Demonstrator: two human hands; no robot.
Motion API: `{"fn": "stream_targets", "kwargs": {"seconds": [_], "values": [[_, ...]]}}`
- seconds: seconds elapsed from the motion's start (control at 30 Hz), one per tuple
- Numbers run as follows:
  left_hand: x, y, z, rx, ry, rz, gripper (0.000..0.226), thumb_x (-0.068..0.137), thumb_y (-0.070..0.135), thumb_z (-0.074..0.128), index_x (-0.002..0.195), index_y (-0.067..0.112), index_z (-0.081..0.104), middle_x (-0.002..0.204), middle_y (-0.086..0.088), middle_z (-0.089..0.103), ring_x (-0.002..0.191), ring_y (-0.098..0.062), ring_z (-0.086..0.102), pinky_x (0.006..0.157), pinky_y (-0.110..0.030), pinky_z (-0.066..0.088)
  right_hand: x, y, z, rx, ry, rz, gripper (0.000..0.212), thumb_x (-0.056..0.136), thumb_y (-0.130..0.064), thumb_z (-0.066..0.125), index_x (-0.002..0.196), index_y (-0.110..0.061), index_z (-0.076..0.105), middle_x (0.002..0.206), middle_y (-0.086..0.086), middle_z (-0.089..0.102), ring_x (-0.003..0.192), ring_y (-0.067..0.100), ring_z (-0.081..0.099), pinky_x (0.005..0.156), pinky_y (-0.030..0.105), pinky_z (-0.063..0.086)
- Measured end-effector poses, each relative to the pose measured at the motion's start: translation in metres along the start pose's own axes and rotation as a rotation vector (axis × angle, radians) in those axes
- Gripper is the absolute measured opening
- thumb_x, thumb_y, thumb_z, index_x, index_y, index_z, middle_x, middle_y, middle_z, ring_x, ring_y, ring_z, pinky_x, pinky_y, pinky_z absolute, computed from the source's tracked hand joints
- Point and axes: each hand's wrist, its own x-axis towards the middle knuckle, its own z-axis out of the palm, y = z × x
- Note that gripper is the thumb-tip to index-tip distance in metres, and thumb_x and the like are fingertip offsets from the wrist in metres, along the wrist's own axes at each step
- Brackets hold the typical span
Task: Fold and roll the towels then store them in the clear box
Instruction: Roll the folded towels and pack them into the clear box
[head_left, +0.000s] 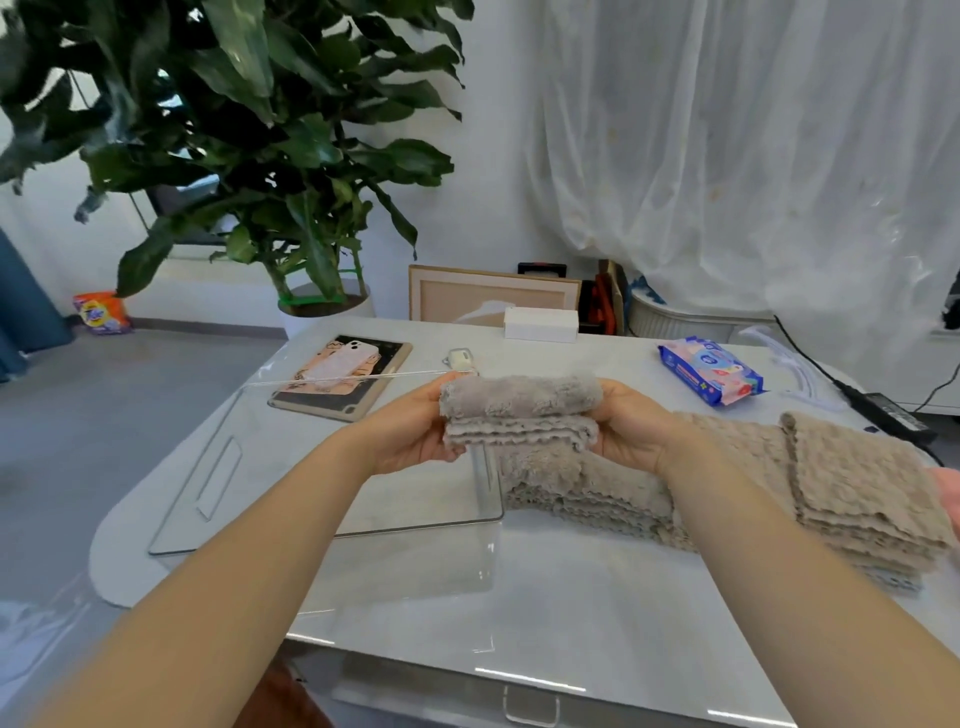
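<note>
Hovering over the right side of the clear box (208, 467) on the near worktop (571, 597), 1 folded, rolled grey towel (519, 410) is clamped between 2 hands, the left hand (410, 431) and right hand (634, 431) each curled round an end. Just right of the box, a stack of beige towels (862, 483) waits. Beyond lie a wipes pack (711, 371), a phone (340, 361) and a potted plant (234, 130). The layers look loose, so easing either grip before the roll sits inside could let it spring open or snag the box's rim.
</note>
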Motion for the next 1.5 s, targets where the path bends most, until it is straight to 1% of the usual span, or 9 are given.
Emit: {"fn": "stream_targets", "kwargs": {"seconds": [0.13,0.27,0.37,0.47,0.63,0.87,1.17,1.3,1.5], "values": [[-0.009,0.002,0.001,-0.270,-0.033,0.183,0.034,0.100,0.003,0.028,0.104,0.021,0.057,0.077,-0.008,0.060,0.041,-0.008,0.042,0.035,-0.013,0.033,0.004,0.004,0.018,0.371,-0.110,-0.109,0.065,0.041,0.006,0.088,0.103,0.006,0.066,0.109,0.026,0.064,0.080,0.029,0.069,0.054,0.025,0.058],[-0.004,-0.008,-0.001,-0.330,0.034,0.184,0.032,0.098,-0.003,0.028,0.103,0.010,0.056,0.076,-0.009,0.063,0.040,-0.009,0.048,0.036,-0.016,0.042,0.015,0.025,0.019,0.562,-0.099,-0.043,0.061,0.030,0.004,0.090,0.087,0.010,0.070,0.091,0.024,0.068,0.066,0.024,0.070,0.046,0.023,0.055],[-0.005,-0.017,-0.004,-0.200,0.189,0.052,0.030,0.094,0.001,0.033,0.072,0.009,0.053,0.066,-0.010,0.057,0.047,-0.015,0.055,0.042,-0.020,0.046,0.016,0.041,0.014,0.455,0.100,-0.035,0.003,0.055,0.002,0.066,0.057,0.002,0.065,0.072,0.018,0.066,0.057,0.026,0.066,0.042,0.025,0.051],[-0.004,-0.022,-0.005,-0.072,0.270,-0.046,0.032,0.092,0.017,0.037,0.063,0.011,0.048,0.070,-0.010,0.056,0.062,-0.023,0.059,0.052,-0.026,0.051,0.013,0.041,0.015,0.194,0.208,0.009,0.032,0.082,-0.014,0.047,0.054,-0.004,0.061,0.081,0.013,0.064,0.056,0.026,0.058,0.041,0.024,0.047],[-0.003,-0.009,-0.016,0.187,0.298,-0.022,0.016,0.084,0.023,0.069,0.076,0.015,0.058,0.086,-0.008,0.068,0.081,-0.019,0.066,0.069,-0.028,0.055,0.016,0.013,0.033,-0.537,0.090,0.064,0.023,0.084,-0.017,0.069,0.071,-0.013,0.050,0.073,0.003,0.054,0.059,0.011,0.050,0.050,0.020,0.040],[-0.032,0.025,-0.063,0.294,0.396,0.062,0.028,0.086,-0.009,0.058,0.085,0.018,0.054,0.099,-0.005,0.053,0.080,-0.018,0.058,0.065,-0.022,0.056,0.054,0.009,0.081,-0.521,0.000,-0.022,0.038,0.080,0.023,0.045,0.080,-0.014,0.052,0.103,0.010,0.053,0.095,0.028,0.057,0.069,0.032,0.046],[-0.040,-0.004,-0.133,0.838,0.741,-0.100,0.027,0.083,-0.010,0.053,0.076,0.007,0.072,0.073,0.000,0.060,0.078,-0.018,0.055,0.071,-0.024,0.046,0.136,0.099,0.147,-0.771,0.201,-0.005,0.051,0.076,0.018,0.033,0.053,-0.016,0.064,0.070,0.003,0.058,0.071,0.016,0.050,0.058,0.020,0.042],[-0.019,-0.017,-0.152,1.256,0.658,-0.388,0.030,0.088,0.004,0.052,0.116,0.003,0.064,0.121,-0.012,0.062,0.113,-0.029,0.057,0.095,-0.029,0.045,0.170,0.135,0.159,-0.942,0.212,0.154,0.025,0.082,0.003,0.049,0.089,-0.003,0.073,0.104,0.016,0.064,0.083,0.027,0.054,0.067,0.031,0.050],[-0.006,-0.043,-0.185,1.439,0.640,-0.556,0.032,0.090,0.008,0.052,0.121,0.002,0.055,0.124,-0.014,0.059,0.114,-0.028,0.057,0.089,-0.030,0.046,0.203,0.155,0.164,-1.152,0.035,0.211,0.024,0.084,-0.003,0.056,0.103,-0.005,0.070,0.119,0.012,0.062,0.110,0.030,0.057,0.091,0.027,0.044]]}}
